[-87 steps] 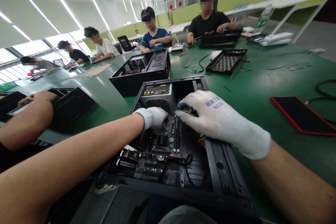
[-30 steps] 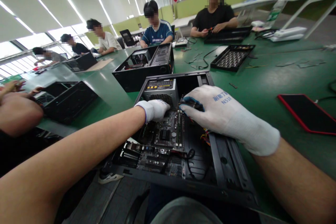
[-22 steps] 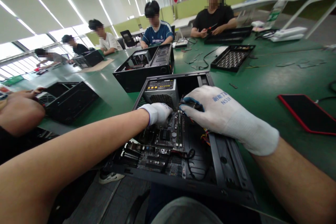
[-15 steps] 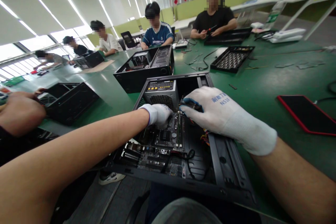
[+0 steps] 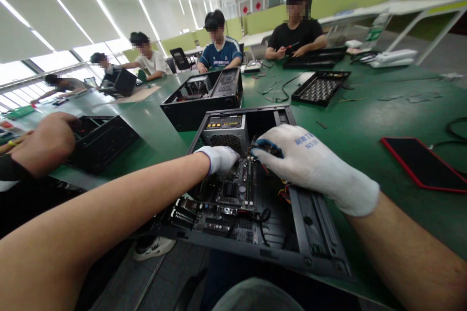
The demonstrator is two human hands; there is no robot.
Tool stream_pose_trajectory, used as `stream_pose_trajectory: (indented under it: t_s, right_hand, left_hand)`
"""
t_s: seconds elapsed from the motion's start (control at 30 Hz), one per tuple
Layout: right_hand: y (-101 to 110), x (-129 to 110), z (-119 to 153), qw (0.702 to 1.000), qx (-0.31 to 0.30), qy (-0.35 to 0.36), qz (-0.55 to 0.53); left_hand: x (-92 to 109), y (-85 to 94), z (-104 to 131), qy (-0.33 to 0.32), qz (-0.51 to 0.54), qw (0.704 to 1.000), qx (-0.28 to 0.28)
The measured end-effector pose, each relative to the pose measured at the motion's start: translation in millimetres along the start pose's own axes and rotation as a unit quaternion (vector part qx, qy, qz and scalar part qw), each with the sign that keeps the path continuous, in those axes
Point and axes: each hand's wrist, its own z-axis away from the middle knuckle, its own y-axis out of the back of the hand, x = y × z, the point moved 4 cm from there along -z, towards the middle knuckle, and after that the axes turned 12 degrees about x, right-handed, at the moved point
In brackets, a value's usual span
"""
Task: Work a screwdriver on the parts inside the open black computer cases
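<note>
An open black computer case [image 5: 266, 251] lies in front of me, with a motherboard [image 5: 233, 189] inside and a grey power supply [image 5: 226, 137] at its far end. My left hand [image 5: 223, 159], in a white glove, reaches down over the board's far part, close to the power supply. Its fingers look curled, and their tips are hidden. Just right of the power supply, my gloved right hand [image 5: 292, 153] is closed around a bundle of dark cables [image 5: 269, 147]. Coloured wires [image 5: 283, 193] show below that hand.
Behind my case stands another open computer case [image 5: 200, 112]. A co-worker's arm [image 5: 47, 143] reaches to a case [image 5: 105, 148] at the left. A black tray-like panel [image 5: 321, 88] and a red-edged black tablet-like slab [image 5: 423, 164] lie on the green table [image 5: 368, 121]. Several co-workers sit around.
My hands stay almost in place over the case. The view has shifted slightly. At the left, the co-worker's arm has moved rightward across their case.
</note>
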Motion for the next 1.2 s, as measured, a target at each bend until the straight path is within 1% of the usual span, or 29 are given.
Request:
stream_pose_trajectory:
  t_s: [0.57, 0.77, 0.9, 1.03, 1.2]
  right_hand:
    - [-0.7, -0.9, 0.3, 1.0, -0.005, 0.004, 0.005]
    - [-3.2, 1.2, 0.7, 1.0, 0.007, 0.007, 0.011]
    - [-4.6, 2.6, 1.3, 1.0, 0.013, 0.009, 0.012]
    - [-3.9, 3.0, 1.3, 1.0, 0.007, 0.008, 0.006]
    - [-1.4, 0.9, -1.6, 1.0, 0.005, 0.001, -0.011]
  left_hand:
    - [0.0, 4.5, 2.3, 0.011, -0.019, 1.0, -0.006]
    - [3.1, 7.4, 3.8, 0.013, -0.019, 1.0, -0.002]
    - [4.0, 6.1, 1.6, 0.011, -0.017, 1.0, -0.006]
    - [3.7, 3.9, -0.6, 0.007, -0.013, 1.0, -0.012]
    - [4.4, 4.5, 2.0, 0.009, -0.002, 1.0, -0.016]
